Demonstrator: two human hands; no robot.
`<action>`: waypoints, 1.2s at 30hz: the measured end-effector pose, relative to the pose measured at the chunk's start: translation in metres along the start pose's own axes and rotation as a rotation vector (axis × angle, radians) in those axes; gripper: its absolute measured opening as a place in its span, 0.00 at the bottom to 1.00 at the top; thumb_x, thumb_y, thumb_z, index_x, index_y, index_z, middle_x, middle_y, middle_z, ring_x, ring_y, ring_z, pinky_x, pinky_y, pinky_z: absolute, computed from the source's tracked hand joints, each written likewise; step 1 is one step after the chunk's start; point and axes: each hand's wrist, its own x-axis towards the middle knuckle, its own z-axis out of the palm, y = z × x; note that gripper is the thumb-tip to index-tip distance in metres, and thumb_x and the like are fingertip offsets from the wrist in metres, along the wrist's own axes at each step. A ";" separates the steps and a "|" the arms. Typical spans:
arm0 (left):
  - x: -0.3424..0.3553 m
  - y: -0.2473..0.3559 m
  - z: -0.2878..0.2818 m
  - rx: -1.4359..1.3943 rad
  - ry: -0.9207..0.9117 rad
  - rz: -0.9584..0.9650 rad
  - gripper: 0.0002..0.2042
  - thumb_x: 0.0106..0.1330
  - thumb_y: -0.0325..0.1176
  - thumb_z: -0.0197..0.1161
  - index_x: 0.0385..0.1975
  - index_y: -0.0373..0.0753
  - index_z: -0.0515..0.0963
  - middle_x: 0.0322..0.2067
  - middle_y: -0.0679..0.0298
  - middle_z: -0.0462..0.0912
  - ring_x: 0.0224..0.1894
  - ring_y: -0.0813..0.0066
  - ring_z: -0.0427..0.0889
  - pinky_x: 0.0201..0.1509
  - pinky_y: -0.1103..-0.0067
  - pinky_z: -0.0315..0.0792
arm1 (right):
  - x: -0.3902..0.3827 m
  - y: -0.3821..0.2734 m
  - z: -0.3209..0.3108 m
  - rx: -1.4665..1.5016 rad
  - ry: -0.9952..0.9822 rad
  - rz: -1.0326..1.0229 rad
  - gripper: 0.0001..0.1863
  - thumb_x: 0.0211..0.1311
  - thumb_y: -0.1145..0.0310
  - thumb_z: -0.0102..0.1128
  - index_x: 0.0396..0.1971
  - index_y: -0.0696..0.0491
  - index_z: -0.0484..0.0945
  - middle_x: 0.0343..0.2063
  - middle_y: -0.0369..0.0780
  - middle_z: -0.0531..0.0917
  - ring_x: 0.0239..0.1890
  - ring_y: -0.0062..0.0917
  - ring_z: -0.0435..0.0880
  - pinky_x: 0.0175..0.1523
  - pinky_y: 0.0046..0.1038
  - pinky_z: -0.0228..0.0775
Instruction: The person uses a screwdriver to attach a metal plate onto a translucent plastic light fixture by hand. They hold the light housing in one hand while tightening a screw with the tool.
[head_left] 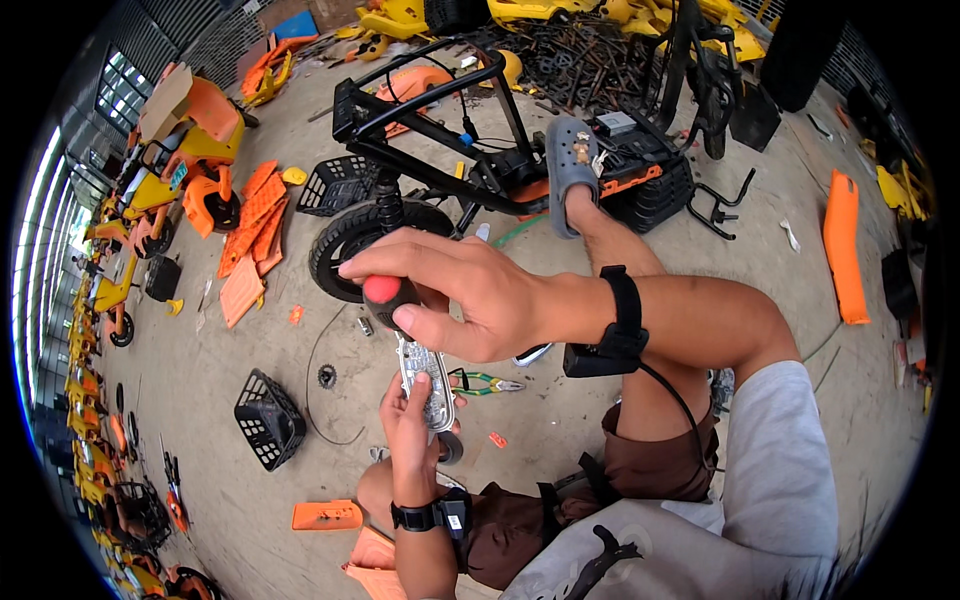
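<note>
Head view: the right hand is gripping a red-capped black tool handle, thumb and fingers closing around it. The left hand is clamping a ribbed silver metal part, which is appearing just below the handle; contact between tool and part is remaining indeterminable. Green-handled pliers are lying on the floor, to the part's right. A black vehicle frame is occupying the floor ahead of both hands.

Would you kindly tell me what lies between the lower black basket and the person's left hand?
The head view shows a thin curved cable and a small dark gear between the basket and the left hand.
</note>
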 end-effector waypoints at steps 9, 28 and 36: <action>0.000 -0.001 0.000 -0.006 0.054 0.008 0.14 0.76 0.37 0.55 0.51 0.32 0.73 0.34 0.53 0.85 0.27 0.68 0.86 0.17 0.80 0.76 | 0.003 0.002 0.009 -0.068 -0.007 -0.193 0.24 0.58 0.74 0.70 0.56 0.53 0.76 0.44 0.41 0.83 0.25 0.23 0.82 0.29 0.24 0.73; 0.002 0.003 -0.001 0.008 0.125 0.133 0.14 0.75 0.34 0.56 0.54 0.32 0.73 0.35 0.51 0.86 0.26 0.68 0.86 0.17 0.79 0.78 | 0.002 -0.001 0.002 0.161 0.292 0.103 0.24 0.62 0.66 0.71 0.53 0.54 0.70 0.35 0.37 0.81 0.27 0.16 0.81 0.32 0.23 0.74; 0.000 0.004 0.003 0.041 0.122 0.138 0.15 0.76 0.34 0.56 0.55 0.32 0.72 0.37 0.51 0.86 0.27 0.69 0.87 0.18 0.79 0.78 | -0.007 -0.002 0.012 0.094 0.173 0.033 0.26 0.61 0.65 0.73 0.55 0.54 0.69 0.37 0.39 0.82 0.31 0.21 0.85 0.36 0.25 0.78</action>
